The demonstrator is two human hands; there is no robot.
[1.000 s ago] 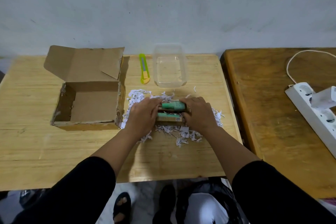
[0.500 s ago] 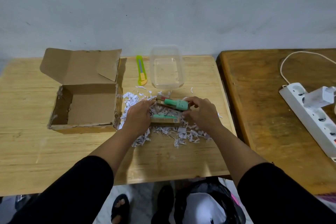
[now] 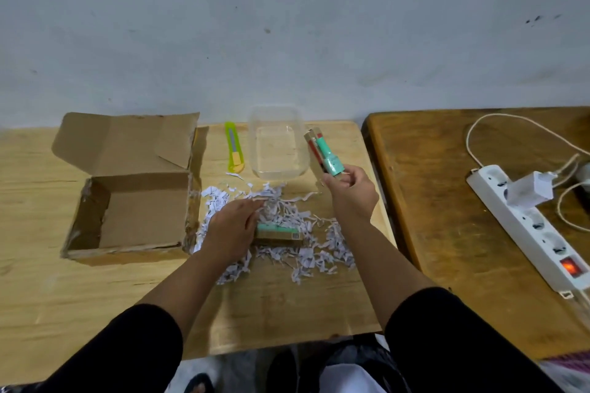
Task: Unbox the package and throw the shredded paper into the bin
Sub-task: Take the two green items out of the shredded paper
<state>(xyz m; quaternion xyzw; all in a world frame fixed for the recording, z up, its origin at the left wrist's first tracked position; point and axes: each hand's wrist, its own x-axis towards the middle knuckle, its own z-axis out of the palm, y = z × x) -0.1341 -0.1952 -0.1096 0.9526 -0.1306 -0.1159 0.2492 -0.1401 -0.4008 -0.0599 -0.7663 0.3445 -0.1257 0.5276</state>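
Note:
An open, empty cardboard box (image 3: 134,201) stands at the left of the light wooden table (image 3: 287,313). White shredded paper (image 3: 287,223) lies in a heap to its right. My right hand (image 3: 349,188) grips a small brown-and-green packet (image 3: 322,153), lifted and tilted over the table beside the clear container. A second brown-and-green packet (image 3: 281,234) lies on the shreds. My left hand (image 3: 233,226) rests on the shreds at that packet's left end, fingers straight. A bin lined with a black bag (image 3: 344,367) sits under the table's near edge.
A clear plastic container (image 3: 279,147) and a green-yellow utility knife (image 3: 233,151) lie at the back of the table. A darker wooden table (image 3: 479,233) on the right carries a white power strip (image 3: 526,223) with a plugged charger and cable. A sandalled foot (image 3: 198,388) shows below.
My right hand has lifted one packet off the shreds and carried it up and to the right. My left hand let go and stays low on the paper by the other packet.

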